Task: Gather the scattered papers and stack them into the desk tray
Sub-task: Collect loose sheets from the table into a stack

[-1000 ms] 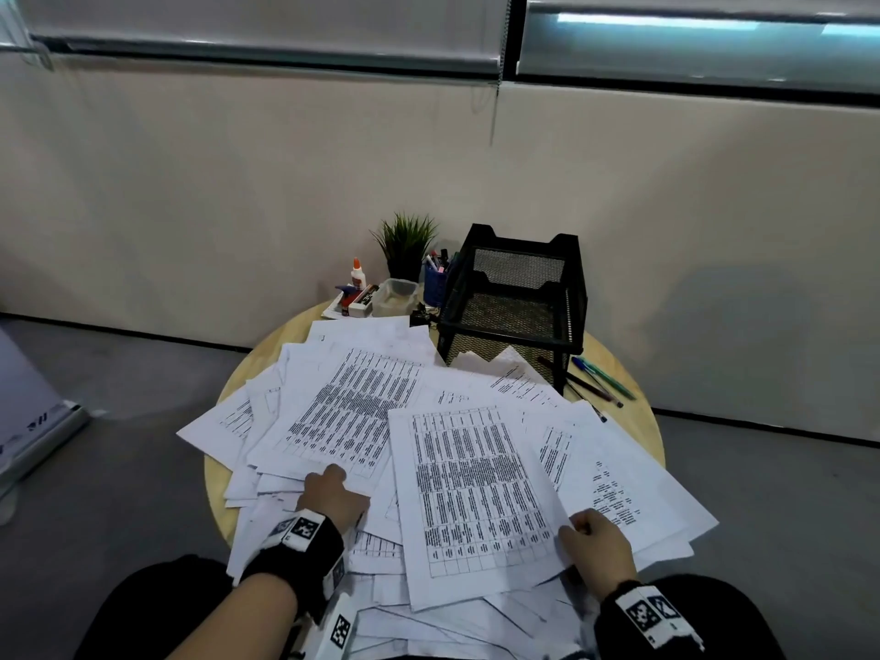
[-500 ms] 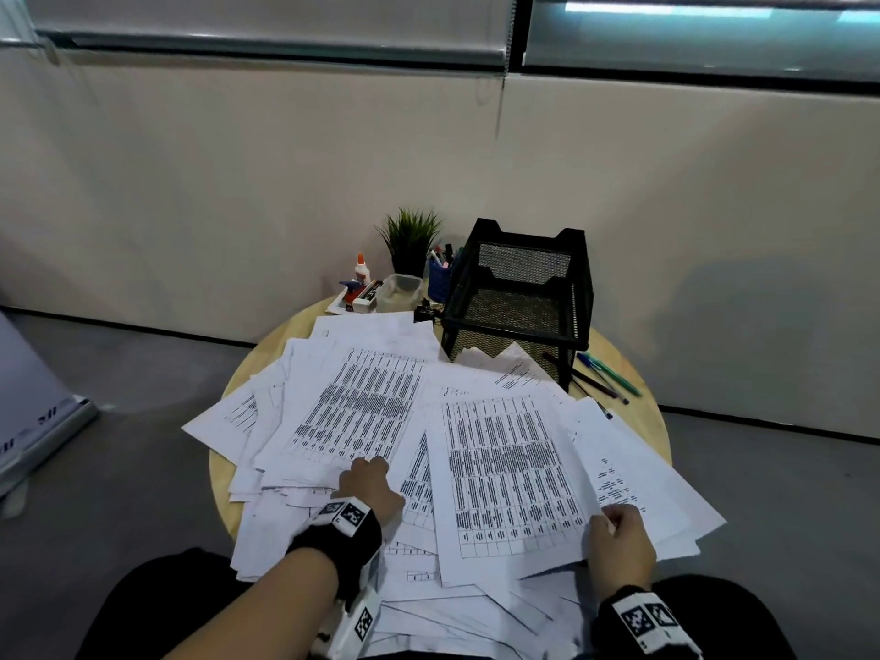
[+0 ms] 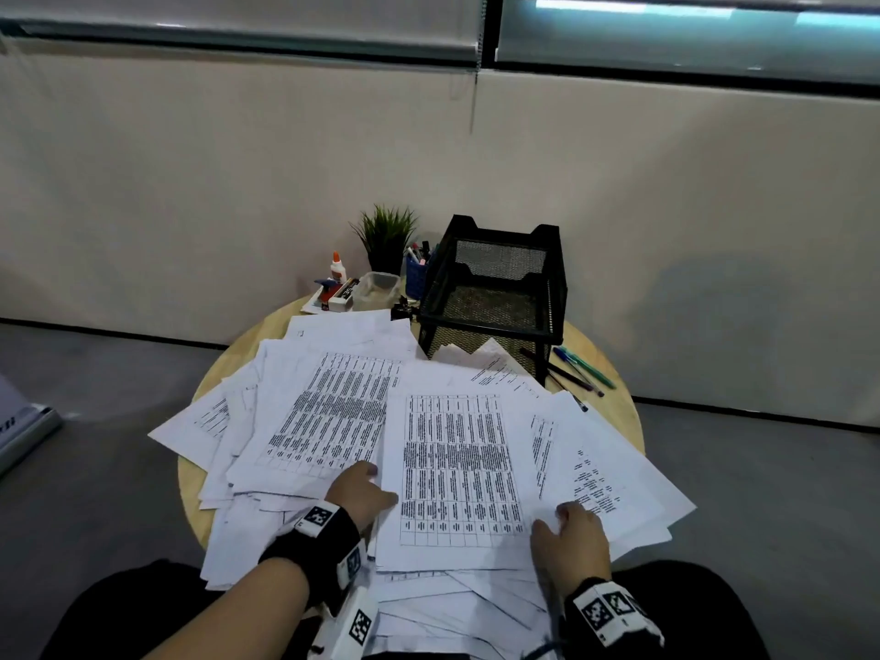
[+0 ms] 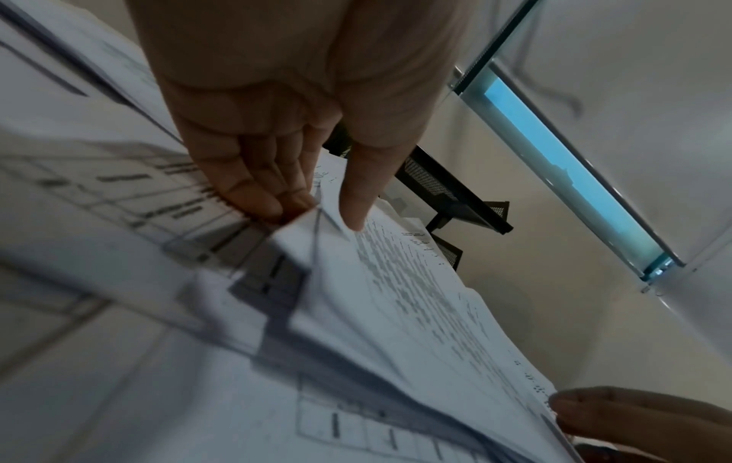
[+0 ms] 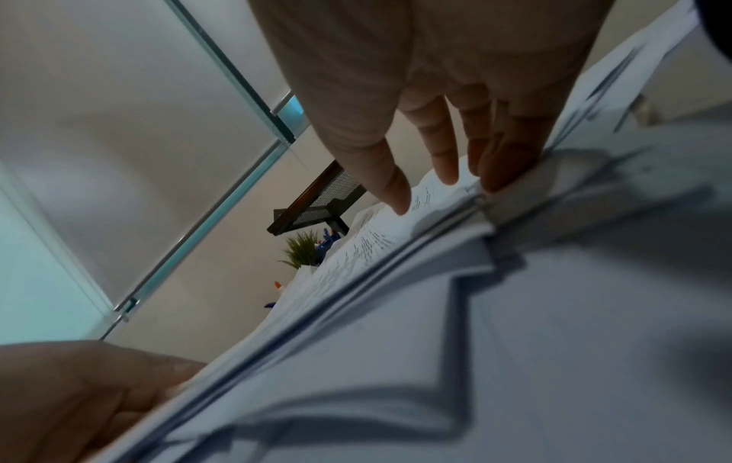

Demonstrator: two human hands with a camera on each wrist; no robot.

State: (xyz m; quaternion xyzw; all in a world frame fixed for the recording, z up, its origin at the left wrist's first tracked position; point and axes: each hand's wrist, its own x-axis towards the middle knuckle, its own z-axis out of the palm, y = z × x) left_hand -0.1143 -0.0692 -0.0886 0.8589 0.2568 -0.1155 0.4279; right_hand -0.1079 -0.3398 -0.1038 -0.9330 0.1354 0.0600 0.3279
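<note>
Printed sheets (image 3: 333,412) lie scattered in overlapping layers over a round wooden table (image 3: 190,488). A black mesh desk tray (image 3: 495,307) with stacked tiers stands at the back right, and some sheets reach under its lowest tier. My left hand (image 3: 362,493) pinches the left edge of a bundle of sheets (image 3: 457,469) topped by a table printout, thumb on top. In the left wrist view the left hand's fingers (image 4: 257,200) slip under that edge. My right hand (image 3: 571,535) holds the bundle's right side, its thumb (image 5: 396,194) above and fingers below.
Behind the papers stand a small green plant (image 3: 386,235), a glue bottle (image 3: 337,268), a blue pen cup (image 3: 415,273) and a clear plastic box (image 3: 378,290). Several pens (image 3: 578,369) lie right of the tray. A wall runs close behind the table.
The top printout has slid right and turned square to me. My left hand has moved right onto its left edge, and my right hand has shifted along its lower right side.
</note>
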